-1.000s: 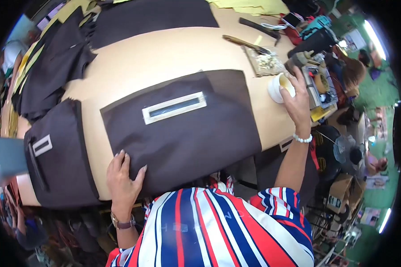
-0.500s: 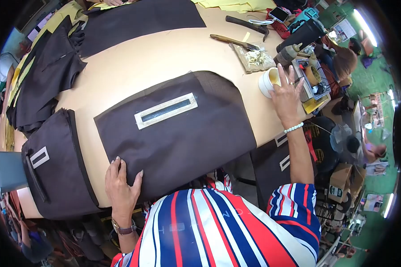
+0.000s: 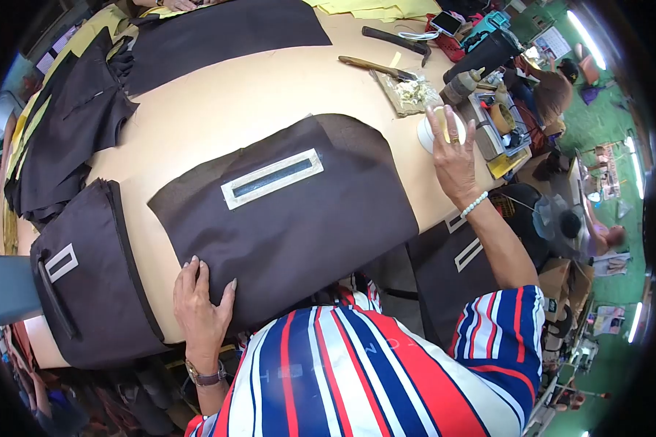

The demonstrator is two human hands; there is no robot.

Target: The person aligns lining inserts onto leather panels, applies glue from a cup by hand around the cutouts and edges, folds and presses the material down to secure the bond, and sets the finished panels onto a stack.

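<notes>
A dark brown fabric panel (image 3: 299, 226) lies before me, with a pale rectangular frame (image 3: 272, 179) round a dark slot on it. My left hand (image 3: 202, 302) rests on its lower left corner, fingers apart. At the right, my right hand (image 3: 455, 156) is over a white round container (image 3: 428, 135), its spread fingers across the top. Whether the fingertips hold anything inside is hidden. Just beyond the container are a brush (image 3: 377, 67) and a small board (image 3: 407, 95) with whitish bits on it.
Stacked dark pieces (image 3: 98, 273) lie left, crumpled dark fabric (image 3: 80, 131) behind them. A larger dark sheet (image 3: 226, 44) is at the back, near another person's hands (image 3: 178, 4). A hammer (image 3: 397, 41), bottle (image 3: 461, 86), black cylinder (image 3: 482, 54) and tool tray (image 3: 504, 120) stand right.
The view has shifted, so the table's things appear further left. My right hand has come over the white container's top from its right side. My left hand stays on the panel.
</notes>
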